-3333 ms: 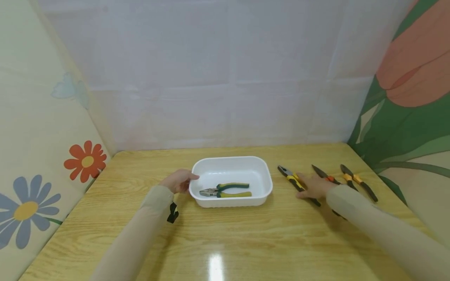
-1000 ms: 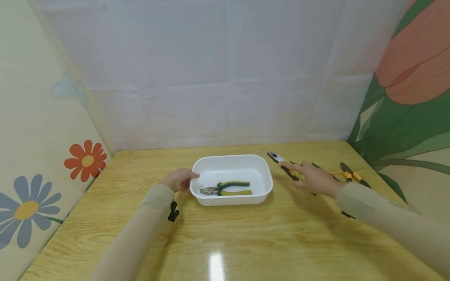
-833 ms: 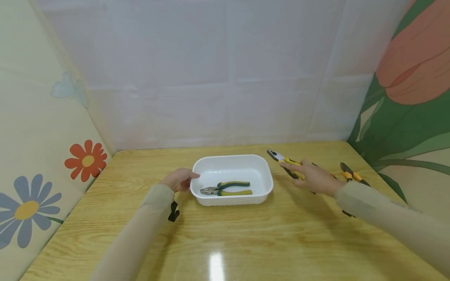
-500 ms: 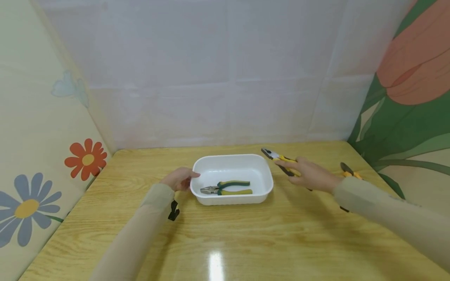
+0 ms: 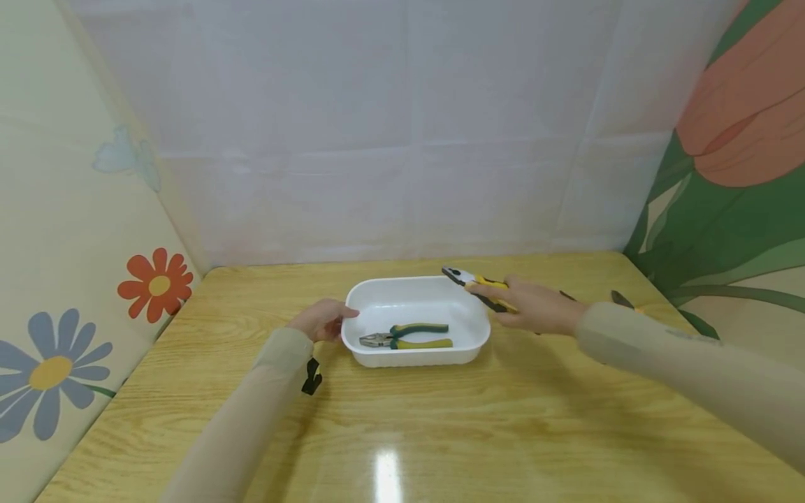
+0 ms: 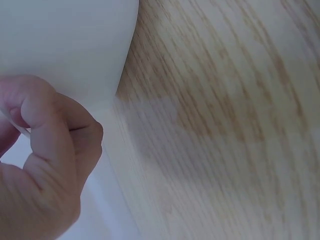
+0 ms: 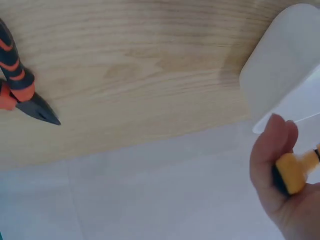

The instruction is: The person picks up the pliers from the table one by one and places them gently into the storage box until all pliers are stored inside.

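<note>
Beige cloth covers both forearms: the left sleeve [image 5: 216, 426] rises from the bottom edge, while the right sleeve [image 5: 685, 388] slants in from the lower right. Between them, the glossy, yellowish wood-grain table [image 5: 459, 433] carries a bright streak of reflected light. A small black fitting [image 5: 312, 377] shows beside the left wrist.

Farther in, the left hand [image 5: 321, 321] pinches the left end of a white, rounded rectangular tray [image 5: 415, 360], its thumb over the rim and its other fingers bent against the outside. Inside, towards the near wall, lies a pair of green-and-yellow-handled metal pliers [image 5: 391, 341], handles parted, metal head pointing left.

The right hand [image 5: 534, 309] grips the handles of a pair of yellow-and-black pliers [image 5: 463, 276], the metal head aimed left and away, above the tray's far right corner. Whether these pliers touch the rim I cannot tell.

To the right, largely hidden by the right sleeve in the head view, lies a red-and-black-handled tool with a dark pointed tip [image 7: 22, 85], on the table. Beyond it shows the dark end of an orange-handled tool [image 5: 621, 300].

At the back hangs a creased whitish sheet [image 5: 402, 140], flanked by a flower-printed panel [image 5: 75, 230] on the left and a large tulip print [image 5: 742, 140] on the right.
</note>
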`<state>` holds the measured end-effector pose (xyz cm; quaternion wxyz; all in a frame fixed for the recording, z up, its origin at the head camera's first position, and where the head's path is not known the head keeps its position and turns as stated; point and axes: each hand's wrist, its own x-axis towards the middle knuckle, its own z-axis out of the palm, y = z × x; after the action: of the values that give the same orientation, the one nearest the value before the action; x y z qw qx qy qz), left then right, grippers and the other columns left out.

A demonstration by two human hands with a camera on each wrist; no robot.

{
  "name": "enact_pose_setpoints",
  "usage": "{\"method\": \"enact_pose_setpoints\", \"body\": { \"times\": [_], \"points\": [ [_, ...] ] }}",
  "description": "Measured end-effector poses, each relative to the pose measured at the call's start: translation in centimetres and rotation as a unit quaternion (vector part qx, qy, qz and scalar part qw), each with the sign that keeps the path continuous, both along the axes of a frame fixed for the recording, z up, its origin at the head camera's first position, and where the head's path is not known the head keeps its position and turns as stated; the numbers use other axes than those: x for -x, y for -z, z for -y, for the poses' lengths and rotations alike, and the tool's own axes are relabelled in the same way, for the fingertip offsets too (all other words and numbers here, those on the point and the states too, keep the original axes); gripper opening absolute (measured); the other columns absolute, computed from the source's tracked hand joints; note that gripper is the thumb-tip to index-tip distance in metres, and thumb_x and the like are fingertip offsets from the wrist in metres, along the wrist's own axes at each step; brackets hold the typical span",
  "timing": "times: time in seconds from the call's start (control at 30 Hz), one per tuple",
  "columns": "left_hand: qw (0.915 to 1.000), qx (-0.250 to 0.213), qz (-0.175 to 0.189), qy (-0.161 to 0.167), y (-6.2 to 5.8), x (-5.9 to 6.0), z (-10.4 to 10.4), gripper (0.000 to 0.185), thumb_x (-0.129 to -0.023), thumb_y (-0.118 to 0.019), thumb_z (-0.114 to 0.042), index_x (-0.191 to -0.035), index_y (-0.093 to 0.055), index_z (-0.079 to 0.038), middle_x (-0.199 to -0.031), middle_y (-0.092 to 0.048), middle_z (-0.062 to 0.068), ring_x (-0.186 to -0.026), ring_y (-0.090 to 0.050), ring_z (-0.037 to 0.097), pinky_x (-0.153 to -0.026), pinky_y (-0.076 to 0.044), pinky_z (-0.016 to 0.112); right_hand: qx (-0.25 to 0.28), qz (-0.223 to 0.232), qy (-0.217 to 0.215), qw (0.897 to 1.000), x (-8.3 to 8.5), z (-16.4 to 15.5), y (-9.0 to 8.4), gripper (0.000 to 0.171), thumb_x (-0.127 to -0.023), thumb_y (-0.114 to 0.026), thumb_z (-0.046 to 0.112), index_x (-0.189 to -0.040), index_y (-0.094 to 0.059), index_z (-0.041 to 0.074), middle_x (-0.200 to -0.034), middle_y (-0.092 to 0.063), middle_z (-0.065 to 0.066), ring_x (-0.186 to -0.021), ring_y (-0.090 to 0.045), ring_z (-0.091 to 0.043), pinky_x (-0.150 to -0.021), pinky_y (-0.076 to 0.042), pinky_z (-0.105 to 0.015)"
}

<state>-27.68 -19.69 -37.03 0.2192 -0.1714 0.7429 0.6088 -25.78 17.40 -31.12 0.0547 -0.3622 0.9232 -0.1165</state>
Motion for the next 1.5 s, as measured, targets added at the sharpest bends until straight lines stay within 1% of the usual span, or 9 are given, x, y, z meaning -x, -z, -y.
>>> {"method": "enact_pose_setpoints", "body": {
  "times": [0.27, 0.43, 0.63, 0.8, 1.0, 1.2, 1.4, 1.43, 1.5],
  "points": [
    [1.0, 0.001, 0.001, -0.001, 0.2, 0.1, 0.0, 0.038, -0.097, -0.054, -0.007, -0.13, -0.045, 0.011, -0.097, -0.053, 0.013, -0.073, -0.053, 0.017, -0.058, -0.047, 0.02, -0.013, -0.028, -0.061, 0.998, 1.3, 1.3, -0.2, 0.059, -0.095, -0.062, 0.014, -0.149, -0.04, 0.021, -0.087, -0.045, -0.01, -0.055, -0.035, -0.014, -0.048, -0.033, -0.025],
    [1.0, 0.002, 0.001, -0.001, 0.2, 0.1, 0.0, 0.038, -0.098, -0.054, -0.007, -0.13, -0.045, 0.011, -0.096, -0.053, 0.013, -0.072, -0.053, 0.016, -0.057, -0.047, 0.019, -0.032, -0.031, -0.083, 0.996, 2.4, 2.1, 0.2, 0.058, -0.093, -0.063, 0.016, -0.147, -0.043, 0.022, -0.088, -0.046, -0.01, -0.057, -0.038, -0.015, -0.049, -0.034, -0.026],
    [1.0, 0.0, 0.003, -0.005, 0.2, 0.1, -0.1, 0.039, -0.098, -0.054, -0.007, -0.13, -0.045, 0.011, -0.098, -0.053, 0.014, -0.073, -0.054, 0.017, -0.058, -0.049, 0.02, -0.061, -0.049, -0.115, 0.99, 3.3, 3.2, 0.5, 0.057, -0.092, -0.065, 0.015, -0.146, -0.046, 0.022, -0.088, -0.046, -0.011, -0.057, -0.04, -0.014, -0.048, -0.036, -0.025],
    [0.9999, -0.006, 0.005, -0.007, 0.3, 0.2, 0.0, 0.04, -0.098, -0.054, -0.007, -0.132, -0.043, 0.011, -0.1, -0.053, 0.014, -0.074, -0.054, 0.017, -0.059, -0.049, 0.02, -0.078, -0.044, -0.134, 0.987, 4.0, 3.8, 0.5, 0.057, -0.092, -0.064, 0.015, -0.146, -0.046, 0.022, -0.088, -0.046, -0.011, -0.059, -0.04, -0.014, -0.049, -0.036, -0.025],
    [1.0, -0.003, 0.001, -0.003, 0.3, 0.1, 0.0, 0.039, -0.098, -0.053, -0.007, -0.131, -0.044, 0.011, -0.098, -0.054, 0.014, -0.072, -0.055, 0.016, -0.058, -0.048, 0.019, -0.11, -0.043, -0.165, 0.979, 4.8, 4.6, 0.8, 0.057, -0.093, -0.063, 0.016, -0.146, -0.045, 0.021, -0.088, -0.045, -0.01, -0.06, -0.04, -0.014, -0.05, -0.036, -0.025],
    [1.0, -0.004, 0.0, -0.003, 0.2, 0.0, 0.1, 0.04, -0.098, -0.054, -0.007, -0.132, -0.044, 0.011, -0.101, -0.054, 0.014, -0.074, -0.055, 0.017, -0.059, -0.049, 0.02, -0.14, -0.03, -0.173, 0.974, 5.7, 5.3, 1.4, 0.058, -0.094, -0.061, 0.019, -0.148, -0.041, 0.026, -0.095, -0.046, -0.013, -0.061, -0.043, -0.015, -0.05, -0.038, -0.026],
    [1.0, -0.007, -0.001, -0.002, 0.3, 0.1, 0.2, 0.039, -0.098, -0.054, -0.007, -0.131, -0.044, 0.011, -0.098, -0.054, 0.014, -0.073, -0.055, 0.017, -0.059, -0.049, 0.02, -0.155, -0.034, -0.182, 0.97, 6.4, 6.0, 1.7, 0.058, -0.094, -0.061, 0.018, -0.148, -0.042, 0.025, -0.093, -0.046, -0.012, -0.062, -0.041, -0.016, -0.051, -0.037, -0.027],
    [1.0, -0.007, -0.001, -0.002, 0.3, 0.1, 0.2, 0.039, -0.098, -0.054, -0.007, -0.131, -0.044, 0.011, -0.099, -0.054, 0.014, -0.073, -0.055, 0.017, -0.058, -0.049, 0.02, -0.16, -0.031, -0.182, 0.97, 6.4, 6.2, 1.7, 0.057, -0.094, -0.061, 0.018, -0.148, -0.042, 0.026, -0.095, -0.047, -0.013, -0.061, -0.041, -0.016, -0.051, -0.037, -0.027],
    [1.0, -0.005, 0.0, -0.001, 0.2, 0.2, 0.2, 0.04, -0.098, -0.054, -0.007, -0.132, -0.044, 0.011, -0.099, -0.054, 0.014, -0.073, -0.055, 0.017, -0.058, -0.048, 0.02, -0.166, -0.021, -0.181, 0.969, 6.5, 6.5, 1.5, 0.057, -0.095, -0.061, 0.018, -0.148, -0.041, 0.026, -0.106, -0.051, -0.022, -0.065, -0.046, -0.018, -0.052, -0.04, -0.029]
  ]
}}
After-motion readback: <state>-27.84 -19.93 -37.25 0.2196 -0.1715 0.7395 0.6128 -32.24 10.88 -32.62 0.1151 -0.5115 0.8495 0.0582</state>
